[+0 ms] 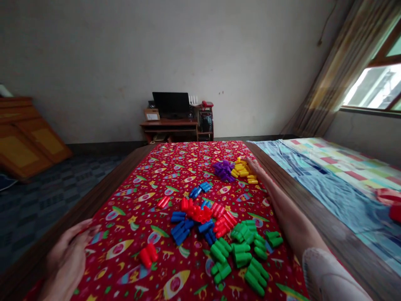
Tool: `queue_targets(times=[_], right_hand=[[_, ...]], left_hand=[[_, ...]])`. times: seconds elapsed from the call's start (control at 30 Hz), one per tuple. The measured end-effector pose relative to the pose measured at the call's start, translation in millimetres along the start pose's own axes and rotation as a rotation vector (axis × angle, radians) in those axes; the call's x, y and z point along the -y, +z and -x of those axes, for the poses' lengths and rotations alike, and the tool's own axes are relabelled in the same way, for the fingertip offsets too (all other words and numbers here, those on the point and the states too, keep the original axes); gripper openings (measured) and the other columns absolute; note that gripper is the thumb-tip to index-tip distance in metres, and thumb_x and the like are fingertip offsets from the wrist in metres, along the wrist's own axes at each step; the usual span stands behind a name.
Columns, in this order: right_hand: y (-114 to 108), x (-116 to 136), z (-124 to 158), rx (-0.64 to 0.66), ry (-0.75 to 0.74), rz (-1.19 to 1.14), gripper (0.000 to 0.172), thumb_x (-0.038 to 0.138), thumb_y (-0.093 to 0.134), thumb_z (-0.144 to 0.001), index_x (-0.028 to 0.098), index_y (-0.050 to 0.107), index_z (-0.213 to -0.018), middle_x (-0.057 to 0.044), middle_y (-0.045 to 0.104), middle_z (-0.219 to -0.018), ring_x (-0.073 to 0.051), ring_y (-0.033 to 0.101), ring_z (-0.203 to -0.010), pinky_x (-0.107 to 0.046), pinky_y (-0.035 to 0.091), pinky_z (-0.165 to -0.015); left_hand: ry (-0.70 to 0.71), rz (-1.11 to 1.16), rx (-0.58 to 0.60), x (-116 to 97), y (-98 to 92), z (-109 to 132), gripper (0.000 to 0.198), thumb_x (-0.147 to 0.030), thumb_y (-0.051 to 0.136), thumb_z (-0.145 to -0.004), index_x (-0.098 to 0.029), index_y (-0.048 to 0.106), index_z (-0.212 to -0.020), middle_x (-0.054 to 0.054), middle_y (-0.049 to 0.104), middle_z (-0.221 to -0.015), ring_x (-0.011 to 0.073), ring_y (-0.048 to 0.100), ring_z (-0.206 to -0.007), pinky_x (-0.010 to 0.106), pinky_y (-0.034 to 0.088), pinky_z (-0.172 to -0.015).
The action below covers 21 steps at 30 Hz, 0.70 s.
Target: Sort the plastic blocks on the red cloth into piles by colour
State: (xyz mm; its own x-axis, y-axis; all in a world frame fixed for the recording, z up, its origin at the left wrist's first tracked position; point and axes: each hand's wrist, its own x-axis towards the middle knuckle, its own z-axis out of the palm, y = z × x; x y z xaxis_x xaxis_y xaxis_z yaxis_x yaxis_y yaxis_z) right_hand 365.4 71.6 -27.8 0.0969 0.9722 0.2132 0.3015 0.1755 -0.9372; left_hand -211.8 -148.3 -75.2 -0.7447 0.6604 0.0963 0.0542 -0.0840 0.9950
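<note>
My right hand (257,169) reaches far over the table, fingers stretched out along the right side of a pile of yellow toy blocks (241,169). Against that pile lies a heap of purple blocks (223,170). My left hand (70,253) is at the cloth's left edge with its fingers curled together; a bit of red shows between them, but I cannot tell what it is. Nearer me, red blocks (200,213) lie mixed with blue blocks (181,231), and green blocks (241,246) spread beside them. One red block (148,255) lies apart, nearer my left hand.
A red patterned cloth (125,217) covers the dark wooden table (97,192). On the right is a bed with a blue sheet (300,179). A desk with a monitor (171,104) stands by the far wall, and a wooden cabinet (31,133) at the left.
</note>
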Motion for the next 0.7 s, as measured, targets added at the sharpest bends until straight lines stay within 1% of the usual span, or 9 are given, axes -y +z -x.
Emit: queue_targets(times=[0.1, 0.23, 0.33, 0.4, 0.47, 0.53, 0.6, 0.67, 0.7], right_hand=[[31, 11, 0, 0.142, -0.004, -0.019, 0.054, 0.063, 0.052, -0.079, 0.016, 0.073, -0.095, -0.007, 0.073, -0.082, -0.023, 0.068, -0.078, -0.036, 0.055, -0.075], [78, 27, 19, 0.298, -0.106, -0.033, 0.051, 0.06, 0.054, -0.08, 0.02, 0.073, -0.105, -0.007, 0.073, -0.1, -0.026, 0.067, -0.095, -0.04, 0.051, -0.089], [106, 41, 31, 0.465, -0.147, -0.099, 0.054, 0.065, 0.052, -0.08, 0.022, 0.074, -0.104, -0.008, 0.072, -0.105, -0.027, 0.065, -0.101, -0.041, 0.05, -0.091], [115, 47, 29, 0.453, -0.146, -0.175, 0.066, 0.072, 0.043, -0.081, 0.018, 0.073, -0.103, -0.012, 0.072, -0.103, -0.029, 0.066, -0.101, -0.044, 0.05, -0.091], [115, 51, 18, 0.279, -0.144, -0.188, 0.076, 0.077, 0.035, -0.081, 0.014, 0.072, -0.103, -0.015, 0.072, -0.1, -0.03, 0.065, -0.102, -0.046, 0.049, -0.093], [111, 51, 5, 0.135, -0.178, -0.086, 0.077, 0.078, 0.032, -0.082, 0.016, 0.07, -0.108, -0.014, 0.071, -0.104, -0.03, 0.061, -0.11, -0.047, 0.044, -0.099], [111, 49, -3, 0.162, -0.234, 0.036, 0.075, 0.076, 0.032, -0.083, 0.018, 0.069, -0.112, -0.013, 0.069, -0.111, -0.029, 0.056, -0.118, -0.046, 0.04, -0.104], [119, 49, -4, 0.293, -0.281, 0.098, 0.075, 0.075, 0.033, -0.084, 0.016, 0.07, -0.11, -0.014, 0.069, -0.112, -0.03, 0.057, -0.117, -0.046, 0.04, -0.104], [127, 50, -2, 0.353, -0.302, 0.106, 0.075, 0.075, 0.033, -0.084, 0.015, 0.072, -0.107, -0.015, 0.07, -0.11, -0.03, 0.059, -0.114, -0.046, 0.042, -0.103]], left_hand=[[-0.042, -0.021, -0.001, -3, 0.2, 0, 0.032, -0.032, 0.063, -0.045, -0.024, 0.063, -0.076, -0.003, 0.067, -0.068, 0.0187, 0.062, -0.067, 0.028, 0.051, -0.055], [-0.11, -0.038, -0.056, -25, 9.8, 16, 0.032, -0.028, 0.063, -0.043, -0.022, 0.061, -0.074, -0.007, 0.065, -0.061, 0.0152, 0.06, -0.065, 0.022, 0.048, -0.056], [-0.139, -0.009, -0.062, -40, 17.5, 27, 0.027, -0.026, 0.062, -0.043, -0.022, 0.061, -0.07, -0.007, 0.064, -0.059, 0.0139, 0.059, -0.063, 0.022, 0.047, -0.057], [-0.114, 0.008, -0.082, -42, 19.7, 30, 0.025, -0.025, 0.062, -0.044, -0.022, 0.061, -0.069, -0.007, 0.065, -0.061, 0.0137, 0.058, -0.063, 0.023, 0.048, -0.057], [-0.068, 0.019, -0.098, -38, 18.8, 30, 0.026, -0.025, 0.064, -0.043, -0.022, 0.061, -0.069, -0.007, 0.066, -0.065, 0.0132, 0.059, -0.064, 0.023, 0.048, -0.059], [-0.04, 0.015, -0.077, -31, 14.9, 27, 0.026, -0.025, 0.065, -0.044, -0.023, 0.062, -0.07, -0.008, 0.067, -0.068, 0.0131, 0.06, -0.066, 0.023, 0.05, -0.059], [-0.026, -0.01, -0.041, -22, 9.5, 22, 0.025, -0.027, 0.066, -0.048, -0.025, 0.063, -0.072, -0.009, 0.068, -0.07, 0.0137, 0.062, -0.067, 0.023, 0.051, -0.06], [0.011, -0.064, 0.002, -15, 4.8, 18, 0.021, -0.03, 0.066, -0.055, -0.027, 0.063, -0.076, -0.01, 0.069, -0.071, 0.0143, 0.064, -0.07, 0.025, 0.054, -0.061], [0.067, -0.135, 0.008, -12, 3.4, 17, 0.018, -0.033, 0.064, -0.06, -0.028, 0.063, -0.077, -0.01, 0.07, -0.071, 0.0144, 0.065, -0.07, 0.026, 0.055, -0.062]])
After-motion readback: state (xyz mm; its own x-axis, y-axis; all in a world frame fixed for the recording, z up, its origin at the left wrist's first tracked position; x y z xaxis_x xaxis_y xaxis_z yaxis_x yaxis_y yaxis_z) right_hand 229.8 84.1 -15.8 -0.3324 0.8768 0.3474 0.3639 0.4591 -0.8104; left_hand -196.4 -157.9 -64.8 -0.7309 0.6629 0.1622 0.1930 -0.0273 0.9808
